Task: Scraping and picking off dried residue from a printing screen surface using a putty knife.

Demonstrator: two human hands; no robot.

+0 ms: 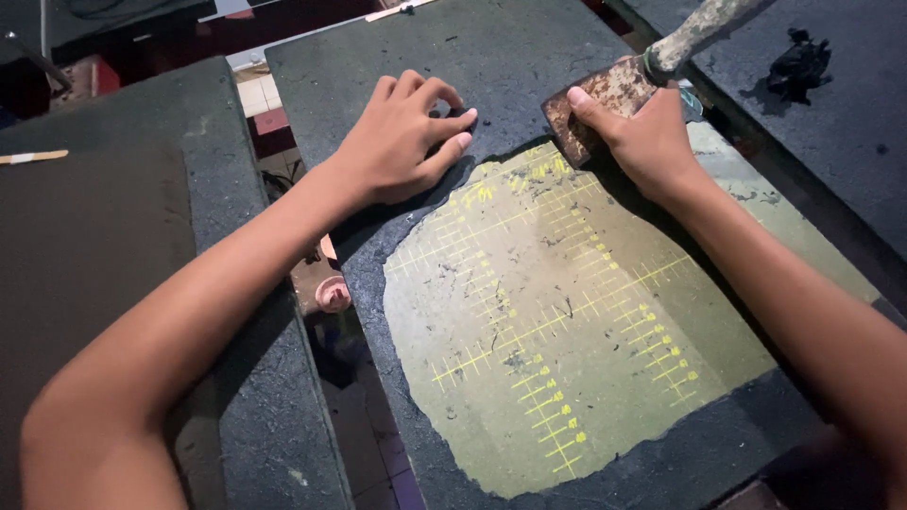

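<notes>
Setting: dim workshop, dark grey slab tables side by side with gaps showing a red and white tiled floor below.
Far left: flat pale wooden stick (pixel 33 157) lying on the left grey slab table (pixel 217 189), well apart from both hands.
Gap: small pink round knob (pixel 333 294) on a rusty bracket between the two tables, under the left forearm.
Left hand: left hand (pixel 402 142) curled, fingertips pinching a small black scrap (pixel 453 118) at the torn edge of the coating, seemingly to peel it or hold it steady.
Work surface: middle grey slab table (pixel 453 57) carrying an olive-green mat with yellow ruled grid lines (pixel 567 331), bared where the black crumbly coating (pixel 661 463) is gone; dark flecks are scattered over the mat.
Right hand: right hand (pixel 642 137) clenched round a rusty flat metal scraper with a worn pale handle (pixel 614 94), blade pressed low against the coating's far edge, thumb bearing on top for force.
Far right: clump of black scrapings (pixel 801 61) on the right table.
</notes>
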